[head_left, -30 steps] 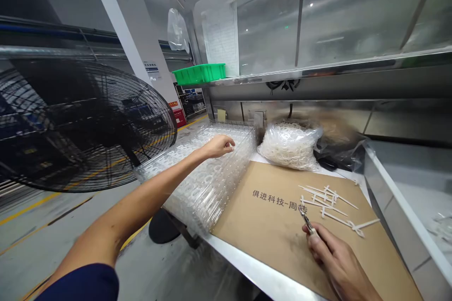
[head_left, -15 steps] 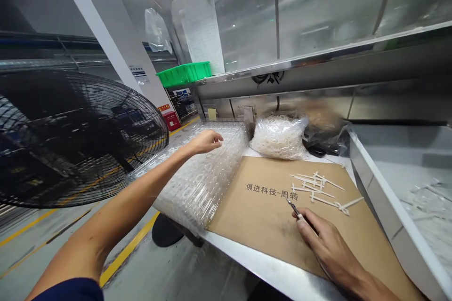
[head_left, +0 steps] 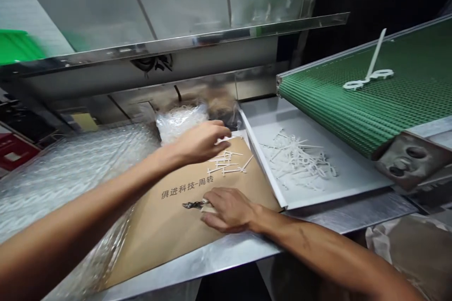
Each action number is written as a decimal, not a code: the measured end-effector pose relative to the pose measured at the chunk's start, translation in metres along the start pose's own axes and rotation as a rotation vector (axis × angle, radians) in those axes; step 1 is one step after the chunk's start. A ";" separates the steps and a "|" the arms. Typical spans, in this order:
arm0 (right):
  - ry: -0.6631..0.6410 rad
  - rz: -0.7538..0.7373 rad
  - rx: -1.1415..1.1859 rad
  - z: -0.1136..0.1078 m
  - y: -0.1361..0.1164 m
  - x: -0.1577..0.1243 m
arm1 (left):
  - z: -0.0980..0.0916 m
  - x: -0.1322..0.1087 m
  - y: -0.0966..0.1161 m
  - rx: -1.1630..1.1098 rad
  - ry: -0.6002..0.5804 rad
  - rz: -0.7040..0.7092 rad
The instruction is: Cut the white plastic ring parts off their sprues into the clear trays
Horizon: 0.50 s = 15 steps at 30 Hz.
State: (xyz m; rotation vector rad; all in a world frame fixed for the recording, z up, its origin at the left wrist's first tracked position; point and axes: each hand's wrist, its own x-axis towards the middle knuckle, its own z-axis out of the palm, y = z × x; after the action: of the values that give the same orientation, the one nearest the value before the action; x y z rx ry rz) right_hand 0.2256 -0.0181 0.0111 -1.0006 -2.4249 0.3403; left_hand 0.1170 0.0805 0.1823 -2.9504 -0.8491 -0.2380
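Observation:
My left hand hovers over the far part of the brown cardboard, its fingers loosely curled and apart. I make out nothing held in it, though its palm side is partly hidden. Close beneath it lie several thin white plastic pieces, partly covered by the hand. My right hand, nearer the table's front edge, is wrapped round a pair of nippers. Their metal jaws point left over the cardboard, and the handles are mostly inside the hand.
Clear plastic sheets or trays are stacked at left. A bag of white pieces stands behind the cardboard. To the right, a white tray contains a pile of white pieces, beneath a green conveyor carrying one white stemmed piece.
The view has swung right, bringing the tray and conveyor in. My left hand has moved from above the clear plastic to over the white pieces. The nippers stay in my right hand.

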 end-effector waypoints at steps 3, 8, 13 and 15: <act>-0.001 0.006 -0.003 -0.005 -0.001 0.000 | 0.025 0.048 0.046 -0.017 -0.059 0.070; -0.032 0.039 0.010 -0.011 0.001 0.000 | 0.061 0.107 0.100 0.027 -0.324 0.090; -0.152 0.002 0.050 -0.005 0.006 0.000 | 0.095 0.143 0.126 0.046 -0.417 0.042; -0.175 -0.020 0.070 -0.003 0.007 0.000 | 0.106 0.148 0.131 0.034 -0.420 0.018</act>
State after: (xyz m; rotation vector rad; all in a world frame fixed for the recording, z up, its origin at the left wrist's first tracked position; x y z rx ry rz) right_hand 0.2315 -0.0129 0.0105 -0.9503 -2.5577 0.5221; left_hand 0.3243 0.0577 0.0999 -3.0181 -0.8492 0.4085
